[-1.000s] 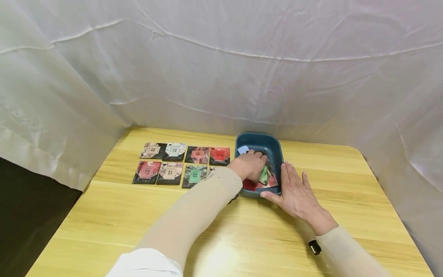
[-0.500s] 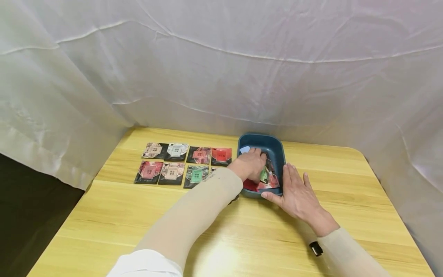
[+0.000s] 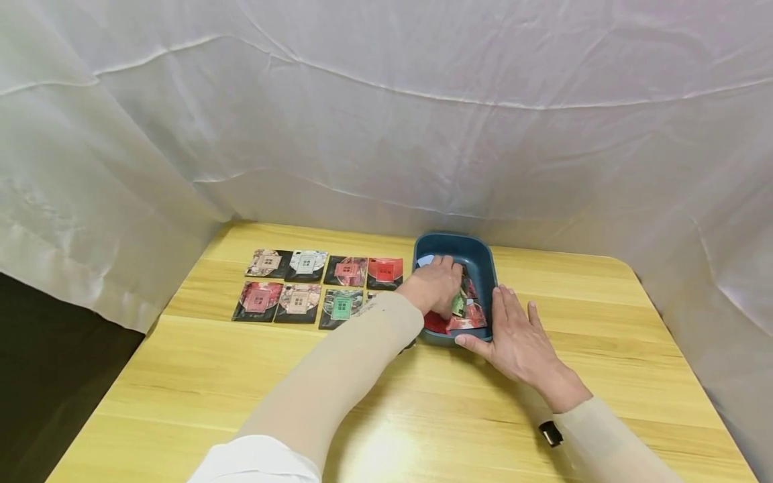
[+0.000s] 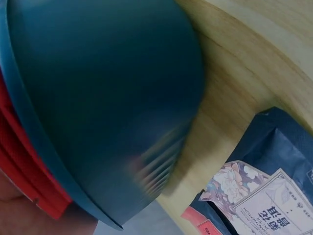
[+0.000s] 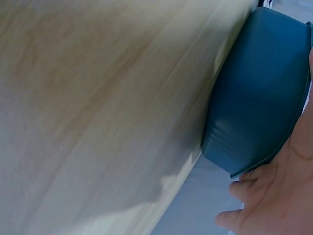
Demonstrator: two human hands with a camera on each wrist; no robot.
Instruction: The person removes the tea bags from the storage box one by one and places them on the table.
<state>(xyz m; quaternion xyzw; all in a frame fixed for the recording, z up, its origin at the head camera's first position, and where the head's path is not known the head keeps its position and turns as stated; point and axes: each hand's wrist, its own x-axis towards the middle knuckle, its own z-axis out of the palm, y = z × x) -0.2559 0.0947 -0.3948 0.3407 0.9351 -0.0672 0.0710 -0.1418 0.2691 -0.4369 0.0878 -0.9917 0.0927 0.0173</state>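
Observation:
My left hand (image 3: pixel 433 287) is down inside a dark blue plastic bin (image 3: pixel 482 258), over tea sachets; its fingertips and any grip are hidden. Beside its fingers lie a green sachet (image 3: pixel 458 306) and a pink-red one (image 3: pixel 474 316). A bright red sachet (image 3: pixel 436 323) sits under the hand, and in the left wrist view red wrapping (image 4: pixel 24 161) shows at the rim. My right hand (image 3: pixel 521 339) rests against the bin's right side, fingers straight, thumb spread to the front corner. In the right wrist view the palm (image 5: pixel 283 196) is alongside the bin wall (image 5: pixel 259 93).
Left of the bin, several tea sachets lie flat in two rows, among them a red one (image 3: pixel 385 271) and a green-labelled one (image 3: pixel 341 307). My left forearm (image 3: pixel 338 376) partly covers the front row. A pale curtain (image 3: pixel 386 147) hangs behind the wooden table (image 3: pixel 604 349).
My left hand shifts slightly within the bin, and the sachets beside its fingers move a little. My right hand stays against the bin's side.

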